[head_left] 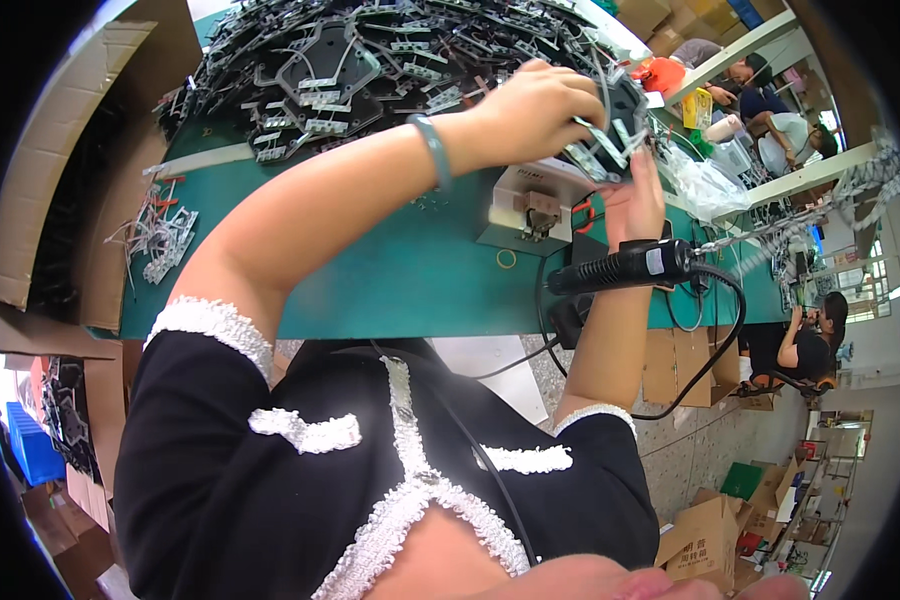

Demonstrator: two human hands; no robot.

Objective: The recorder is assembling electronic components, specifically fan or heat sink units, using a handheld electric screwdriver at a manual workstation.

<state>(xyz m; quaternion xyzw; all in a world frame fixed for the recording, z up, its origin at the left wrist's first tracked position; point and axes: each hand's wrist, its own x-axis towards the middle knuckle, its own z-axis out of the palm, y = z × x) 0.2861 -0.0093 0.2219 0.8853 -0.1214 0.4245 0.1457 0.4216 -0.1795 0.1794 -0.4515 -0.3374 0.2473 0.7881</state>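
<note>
My left hand (545, 112), with a grey-green bangle on the wrist, reaches across to the right. Its bent fingers close at the end of a pale silver strip (602, 148) with thin wires. That strip lies against a black plate (627, 103), which stands tilted at the table's right part. From below, my right hand (635, 205) holds the plate's near edge, thumb and fingers raised around it; part of the grip is hidden. A black electric screwdriver (620, 268) hangs on a coiled cord in front of my right forearm.
A large heap of black plates with silver strips (330, 70) covers the back of the green table (370, 270). Loose wired strips (165, 235) lie at left, beside a cardboard box (70, 150). A metal box device (530, 210) stands near my hands. Other people (790, 140) work at right.
</note>
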